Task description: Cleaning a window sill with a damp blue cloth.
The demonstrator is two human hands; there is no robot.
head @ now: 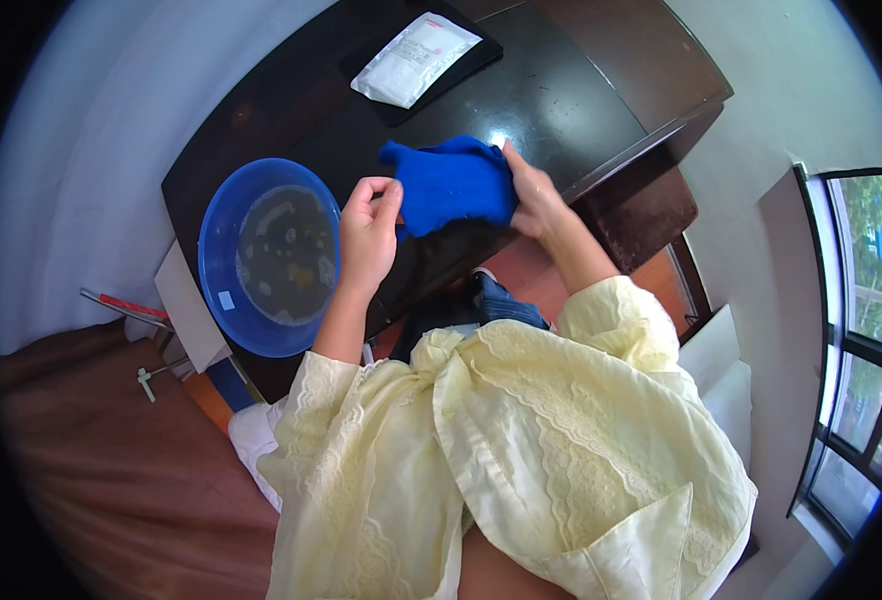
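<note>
A bright blue cloth (456, 187) is stretched between my two hands above the near edge of a dark, glossy table (553, 105). My left hand (372, 232) pinches its left side between thumb and forefinger. On the opposite side, my right hand (537, 196) grips the cloth, with some of the fingers hidden behind it. Just left of my left hand stands a blue plastic basin (220, 247). Murky water (283, 255) with patches of foam lies in it, along with a blurry yellowish spot.
Toward the back of the table, a white and silver packet (415, 60) bearing writing rests on a flat black object (478, 56). A dark brown stool or chair (647, 214) stands at the table's right. Brown fabric (133, 465) covers something at lower left. A window (868, 262) is at far right.
</note>
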